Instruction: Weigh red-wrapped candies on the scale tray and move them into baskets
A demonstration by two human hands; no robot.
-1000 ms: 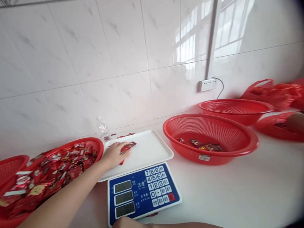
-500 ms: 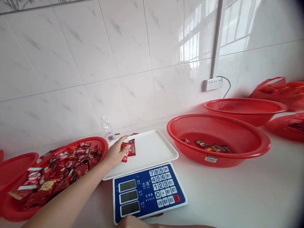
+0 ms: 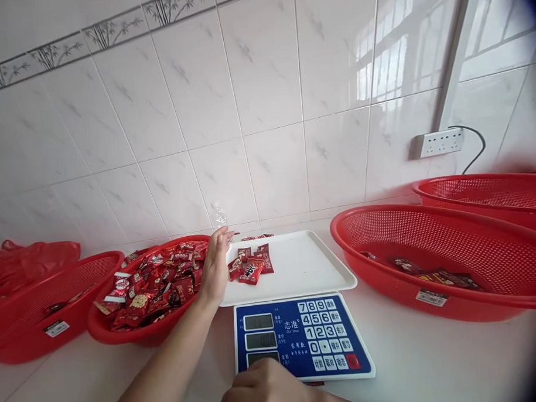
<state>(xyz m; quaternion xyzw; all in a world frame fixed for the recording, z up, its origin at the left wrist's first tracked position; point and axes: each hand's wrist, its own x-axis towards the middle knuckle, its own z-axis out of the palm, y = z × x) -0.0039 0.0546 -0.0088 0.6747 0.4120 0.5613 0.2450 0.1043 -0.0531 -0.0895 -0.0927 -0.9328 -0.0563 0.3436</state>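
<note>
My left hand (image 3: 216,264) is raised at the left edge of the white tray (image 3: 297,276), fingers extended and nothing held. Several red packets (image 3: 253,269) lie on the tray just right of it. The tray sits on a scale with a blue keypad panel (image 3: 294,341). In front of the panel, my right hand (image 3: 266,388) is curled with knuckles up, covering part of the lowest display; whatever its fingers hold, if anything, is hidden. Left of the tray, a red basket (image 3: 153,334) is heaped with red packets (image 3: 161,284).
A large red basket (image 3: 385,293) with a few packets stands on the right, another red basket (image 3: 478,188) behind it. At far left are a red basket (image 3: 18,339) and a red bag (image 3: 41,259). A clear bottle (image 3: 219,215) stands by the wall.
My left hand has let go of the packets, opened and moved to the tray's left edge. The packets now lie uncovered on the tray. The view has turned left.
</note>
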